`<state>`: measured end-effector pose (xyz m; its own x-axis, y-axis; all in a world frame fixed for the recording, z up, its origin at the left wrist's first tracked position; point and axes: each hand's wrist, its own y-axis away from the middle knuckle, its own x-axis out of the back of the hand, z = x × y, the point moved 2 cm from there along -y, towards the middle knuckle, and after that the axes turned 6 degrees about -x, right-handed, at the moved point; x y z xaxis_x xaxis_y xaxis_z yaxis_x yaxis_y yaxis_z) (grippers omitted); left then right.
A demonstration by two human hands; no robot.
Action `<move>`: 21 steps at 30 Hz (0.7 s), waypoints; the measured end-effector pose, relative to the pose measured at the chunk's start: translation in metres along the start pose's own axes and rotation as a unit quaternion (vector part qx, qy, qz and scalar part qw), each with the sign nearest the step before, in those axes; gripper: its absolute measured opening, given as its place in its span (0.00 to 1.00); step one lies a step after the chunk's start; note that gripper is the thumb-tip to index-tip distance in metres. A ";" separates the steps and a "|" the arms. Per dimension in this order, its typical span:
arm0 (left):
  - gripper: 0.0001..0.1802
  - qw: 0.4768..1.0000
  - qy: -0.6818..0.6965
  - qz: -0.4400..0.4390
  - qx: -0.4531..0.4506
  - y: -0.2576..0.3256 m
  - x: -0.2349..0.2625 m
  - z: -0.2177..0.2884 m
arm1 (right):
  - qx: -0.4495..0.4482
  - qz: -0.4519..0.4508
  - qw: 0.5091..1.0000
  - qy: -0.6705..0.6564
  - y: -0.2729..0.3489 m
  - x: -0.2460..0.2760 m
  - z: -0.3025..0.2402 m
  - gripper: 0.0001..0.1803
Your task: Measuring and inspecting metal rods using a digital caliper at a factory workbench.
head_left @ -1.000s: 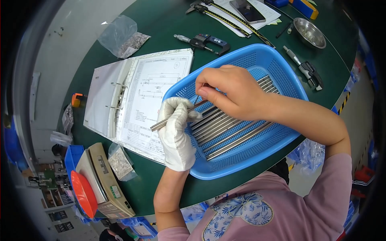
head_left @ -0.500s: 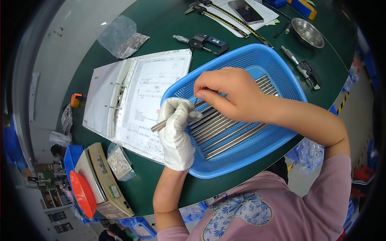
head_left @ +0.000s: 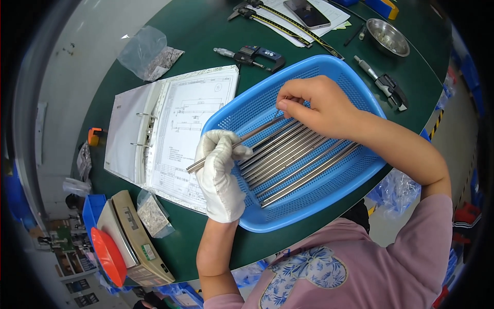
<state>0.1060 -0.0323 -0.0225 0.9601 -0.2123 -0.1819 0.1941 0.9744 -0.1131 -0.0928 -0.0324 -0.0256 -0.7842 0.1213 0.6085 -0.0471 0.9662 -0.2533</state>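
My left hand (head_left: 221, 172), in a white glove, is closed around thin metal rods (head_left: 257, 130). Their near ends stick out past the glove on the left, over the binder page; the far part slants up to the right above a blue perforated basket (head_left: 247, 224). My bare right hand (head_left: 321, 105) hovers over the basket, thumb and fingers pinched together close to the rods' far end. Whatever sits between those fingertips is hidden. Below both hands, several shiny metal rods (head_left: 290, 162) lie side by side in the basket.
An open ring binder (head_left: 193, 113) with drawings lies left of the basket. Beyond are a digital micrometer (head_left: 252, 55), calipers (head_left: 280, 23), a phone (head_left: 307, 13) and a metal bowl (head_left: 388, 37). Another micrometer (head_left: 382, 82) lies right. A scale (head_left: 136, 237) stands at the near left.
My right hand has moved away from the left one, up and to the right along the rods. More of the held rods shows between the hands. My left hand keeps its grip.
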 end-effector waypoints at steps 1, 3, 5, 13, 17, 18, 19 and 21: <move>0.10 1.000 0.002 -0.004 0.001 0.000 0.000 0.000 | -0.006 -0.003 1.000 -0.007 0.000 0.000 0.001 0.07; 0.10 1.000 0.004 -0.007 0.001 -0.001 0.000 0.000 | -0.014 -0.008 1.000 -0.017 0.000 -0.001 0.002 0.07; 0.09 1.000 0.009 -0.007 0.003 -0.001 0.000 -0.001 | -0.023 -0.012 0.999 -0.026 0.000 -0.002 0.002 0.07; 0.10 1.000 0.011 -0.008 0.002 -0.001 0.005 -0.001 | -0.086 -0.017 0.993 -0.085 -0.003 -0.009 0.000 0.06; 0.11 1.000 0.013 -0.014 0.001 -0.002 0.001 -0.001 | -0.062 -0.006 0.995 -0.080 0.002 -0.004 0.002 0.06; 0.11 1.000 0.013 -0.018 0.000 -0.002 0.001 -0.001 | -0.012 -0.002 1.000 -0.023 0.001 -0.003 -0.001 0.07; 0.11 1.000 0.022 -0.014 0.004 -0.003 0.002 -0.002 | 0.038 0.003 0.999 0.035 0.001 -0.001 -0.004 0.08; 0.11 0.999 0.030 -0.019 0.008 -0.005 0.005 -0.004 | 0.048 0.046 0.998 0.017 -0.006 0.006 -0.004 0.08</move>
<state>0.1087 -0.0385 -0.0268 0.9381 -0.2526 -0.2370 0.2335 0.9666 -0.1060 -0.0948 -0.0368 -0.0169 -0.7663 0.2170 0.6047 -0.0372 0.9246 -0.3790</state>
